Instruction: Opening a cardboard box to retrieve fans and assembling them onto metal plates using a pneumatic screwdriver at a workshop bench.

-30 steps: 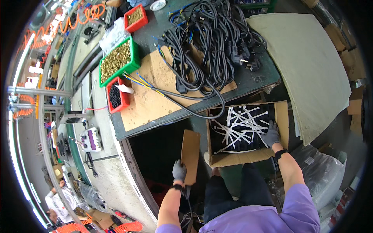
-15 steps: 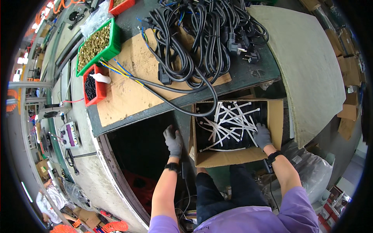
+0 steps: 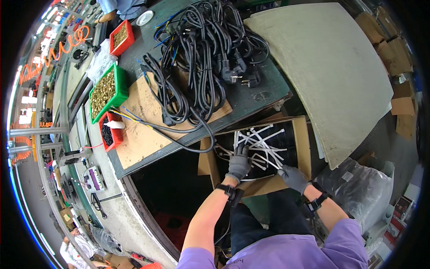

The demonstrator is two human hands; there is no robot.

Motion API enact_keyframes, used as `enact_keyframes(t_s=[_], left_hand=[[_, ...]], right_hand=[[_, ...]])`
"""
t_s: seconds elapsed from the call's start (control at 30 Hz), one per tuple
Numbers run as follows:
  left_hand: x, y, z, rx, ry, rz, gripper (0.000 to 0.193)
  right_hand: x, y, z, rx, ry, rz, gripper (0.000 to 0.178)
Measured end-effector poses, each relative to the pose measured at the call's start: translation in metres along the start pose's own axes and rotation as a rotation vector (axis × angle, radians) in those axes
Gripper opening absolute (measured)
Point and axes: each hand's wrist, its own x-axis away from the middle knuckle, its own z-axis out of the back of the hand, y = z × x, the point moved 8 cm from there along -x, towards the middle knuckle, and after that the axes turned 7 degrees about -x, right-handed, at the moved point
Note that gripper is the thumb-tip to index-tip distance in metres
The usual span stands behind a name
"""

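Far left, a green rectangular plastic tray point(image 3: 120, 91) shows grainy, brass-coloured metal bits; just below, a small red plastic tray point(image 3: 117, 138) holds black pieces. Next along, a flat, scuffed tan cardboard sheet point(image 3: 139, 144) lies on the dark green tabletop point(image 3: 268, 84), looped, rubbery black power cables point(image 3: 204, 62) heaped over it. Now my left hand point(image 3: 239, 166), in a grey fabric glove: fingers stretched out, unclenched, over slim white strips point(image 3: 265, 140). They sprawl criss-cross on dark contents inside an open brown cardboard box point(image 3: 304, 148), before the table's edge. Here's my right hand point(image 3: 294, 179), gloved too, fingertips beside a strip's end near the box rim; whether it grips, I cannot tell. Rightmost, a broad pale board point(image 3: 327, 67) and crinkled clear plastic point(image 3: 358, 193)
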Motion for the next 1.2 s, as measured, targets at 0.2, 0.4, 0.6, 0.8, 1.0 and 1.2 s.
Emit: enact_keyframes(t_s=[0.2,0.4,0.6,0.8,1.0,1.2], left_hand=[[-0.02,0.008,-0.053,-0.301,-0.212,-0.001,0.03],[-0.018,0.013,-0.037,-0.222,-0.084,-0.016,0.026],[0.002,0.033,0.019,0.403,0.023,-0.058,0.036],[0.033,0.071,0.067,0.372,-0.132,-0.029,0.012],[0.068,0.031,0.125,0.458,0.171,0.174,0.022],[0.086,0.004,0.12,0.353,-0.072,0.294,0.043]], right_hand=[[0.013,0.013,0.005,-0.035,-0.082,-0.17,0.021],[0.007,-0.021,0.03,-0.24,-0.05,-0.061,0.022],[0.026,-0.057,0.05,-0.783,-0.18,-0.097,0.019],[0.029,-0.062,0.061,-0.503,-0.081,-0.161,0.023],[0.044,-0.098,0.061,-0.58,-0.228,0.032,0.022],[0.042,-0.105,0.092,-0.469,-0.045,-0.067,0.025]])
